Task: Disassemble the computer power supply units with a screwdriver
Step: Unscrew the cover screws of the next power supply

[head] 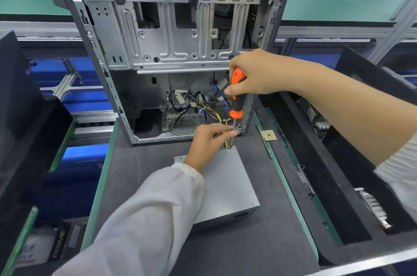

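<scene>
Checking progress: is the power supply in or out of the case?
Out: the power supply lies on the mat before the open computer case, cables trailing inside.

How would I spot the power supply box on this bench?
Find the open computer case standing upright on the dark mat. In front of it lies a plain grey metal box, the power supply, partly under a white sleeve. Yellow and black wires leave its far corner.

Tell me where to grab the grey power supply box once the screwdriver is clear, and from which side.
Take the power supply across its two long side walls at the near, free half, coming from above. It lies flat on the mat; the far end is crowded by cables, the left hand and the screwdriver.
</scene>
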The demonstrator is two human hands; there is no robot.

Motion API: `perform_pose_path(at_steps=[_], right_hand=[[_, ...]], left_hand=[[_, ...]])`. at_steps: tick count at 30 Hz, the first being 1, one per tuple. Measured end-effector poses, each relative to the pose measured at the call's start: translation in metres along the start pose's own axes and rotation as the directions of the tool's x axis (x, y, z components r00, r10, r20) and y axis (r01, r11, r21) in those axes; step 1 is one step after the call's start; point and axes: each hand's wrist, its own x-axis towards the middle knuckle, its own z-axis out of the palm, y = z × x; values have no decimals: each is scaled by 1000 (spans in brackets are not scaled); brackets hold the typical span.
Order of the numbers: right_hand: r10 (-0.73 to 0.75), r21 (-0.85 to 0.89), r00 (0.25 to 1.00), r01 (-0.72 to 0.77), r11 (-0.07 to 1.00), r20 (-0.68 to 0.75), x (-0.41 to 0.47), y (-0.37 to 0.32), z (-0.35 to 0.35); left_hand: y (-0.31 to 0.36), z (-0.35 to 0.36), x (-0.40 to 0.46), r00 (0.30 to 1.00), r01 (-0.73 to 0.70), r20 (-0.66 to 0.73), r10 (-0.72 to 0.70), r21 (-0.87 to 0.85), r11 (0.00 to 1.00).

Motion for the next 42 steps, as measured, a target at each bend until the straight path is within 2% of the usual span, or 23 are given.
perform_pose_path(at_steps=[21,29,32,34,36,38,40,42], right_hand=[[-27,27,999,28,999,-41,-3,4,5],[-142,83,983,133,988,115,-6,5,-6],[-131,93,976,116,989,175,-6,7,-11],[-57,57,981,47,997,188,-8,7,-11],[78,34,980,-86,996,182,-8,4,-10],[160,-38,978,-156,987,137,-7,2,-4],[100,-159,993,-91,983,54,-3,4,0],[4,-179,998,7,984,61,-1,7,0]], left_hand=[[-3,1,0,1000,5,-7,-5,35,999],[-1,-2,-2,994,-3,106,6,-32,999],[1,-1,-2,997,-2,77,3,-8,1000],[2,1,-2,998,-4,60,4,9,1000],[3,2,-1,999,-5,52,3,22,1000],[3,4,-1,999,1,50,-2,27,1000],[2,4,0,998,1,66,-3,26,1000],[2,1,0,994,5,112,-4,-3,1000]])
